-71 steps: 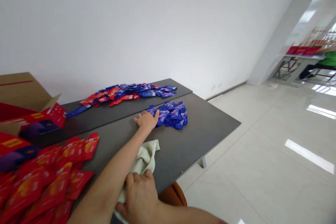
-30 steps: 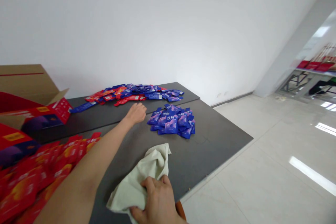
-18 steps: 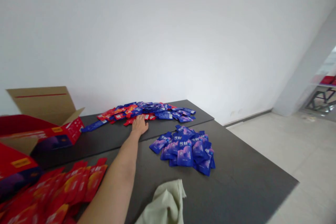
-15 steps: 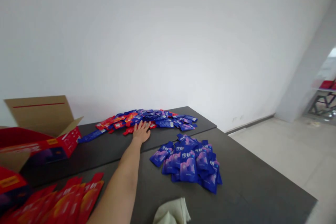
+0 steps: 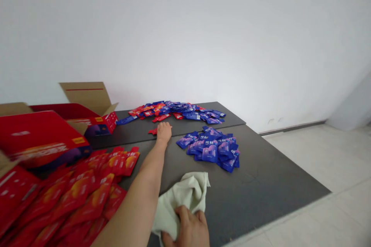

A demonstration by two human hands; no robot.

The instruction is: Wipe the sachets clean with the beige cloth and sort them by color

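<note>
My left hand (image 5: 164, 130) is stretched out over the dark table (image 5: 261, 177) with its fingers closed on a red pouch (image 5: 152, 131). Only the pouch's end shows to the left of the fingers. Behind it, along the wall, lies a long mixed heap of red and blue pouches (image 5: 185, 110). My right hand (image 5: 189, 229), at the bottom of the view, grips a pale green cloth (image 5: 184, 193) lying on the table. Between the cloth and the mixed heap sits a pile of blue pouches (image 5: 210, 149), right of my left hand.
Many red pouches (image 5: 81, 193) cover the near left of the table. Open red cartons (image 5: 46, 135) with brown flaps stand behind and beside them. A white wall (image 5: 185, 34) bounds the back. The table's edge and pale tiled floor (image 5: 304, 150) are at right.
My left hand has gone from the blue pile to the mixed heap, closed on a red pouch and drawn it nearer. My right hand, out of view half a second ago, shows again on the cloth.
</note>
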